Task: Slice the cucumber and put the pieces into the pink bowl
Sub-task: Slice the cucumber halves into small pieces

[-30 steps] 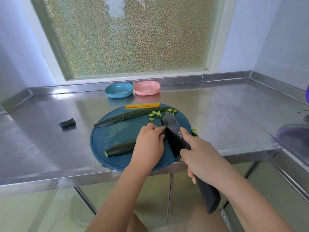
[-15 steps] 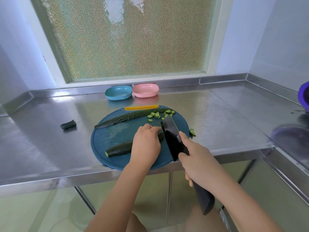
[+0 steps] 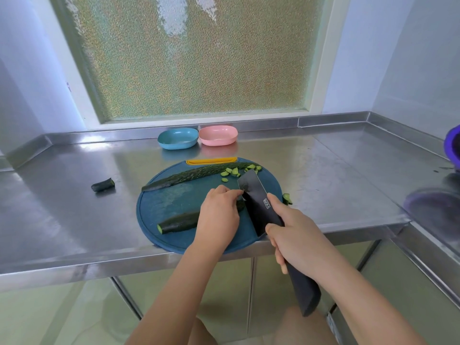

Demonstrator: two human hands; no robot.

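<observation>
counter [image 3: 311, 170] = brushed stainless, glossy w/ reflections. board [image 3: 159, 207] matt plastic. knife [image 3: 258, 205] matt black. bowls [image 3: 217, 135] smooth plastic. window glass [image 3: 194, 58] rough/pebbled.

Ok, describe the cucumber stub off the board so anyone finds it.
On the stainless steel countertop, find the round dark-blue cutting board. Left of it lies a short dark-green cucumber stub, alone on bare steel, unlike the pieces on the board.

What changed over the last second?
Little. The right hand and knife edged slightly left, toward the left hand, mid-slicing. Nothing taken or let go: the right hand still grips the knife, the left still holds the short cucumber half on the cutting board. The long cucumber half, slices, stub on the counter, pink bowl and blue bowl stayed put.
</observation>
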